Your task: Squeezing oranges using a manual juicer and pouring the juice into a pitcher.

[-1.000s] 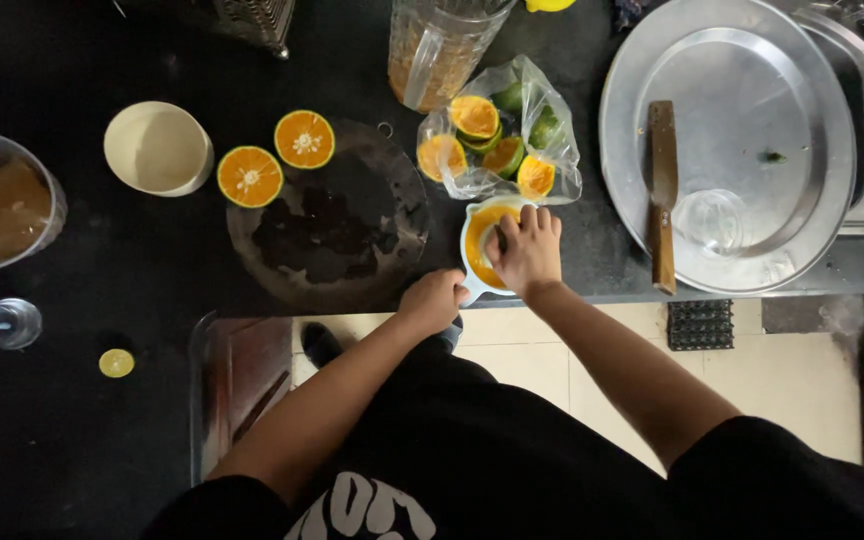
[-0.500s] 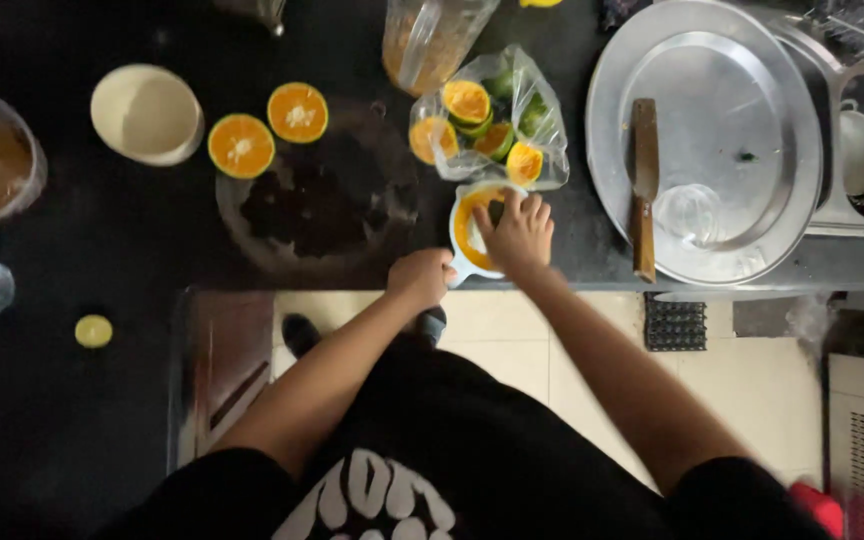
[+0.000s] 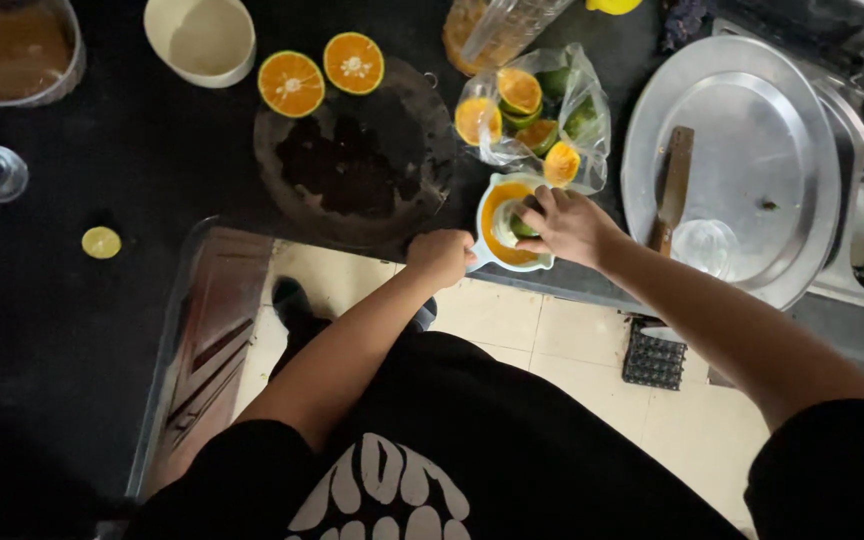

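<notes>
Green citrus half [image 3: 522,224] under gripping right hand [image 3: 570,226] fingers, left hand [image 3: 441,257] clenched on juicer [image 3: 508,222] handle

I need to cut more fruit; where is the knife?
The knife lies on the round metal tray, right of the right hand, beside a clear glass.

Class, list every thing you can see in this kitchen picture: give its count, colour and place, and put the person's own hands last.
juicer: one, pale, counter edge, orange juice inside
fruit half: one, green, on the juicer
orange halves: two, orange, above the dark round board
plastic bag: one, clear, holding cut fruit
bowl: one, cream, top
round tray: one, silver, right
knife: one, wooden handle, on the tray
lime slice: one, yellow-green, left
left hand: steadies the juicer
right hand: presses the fruit half
</notes>
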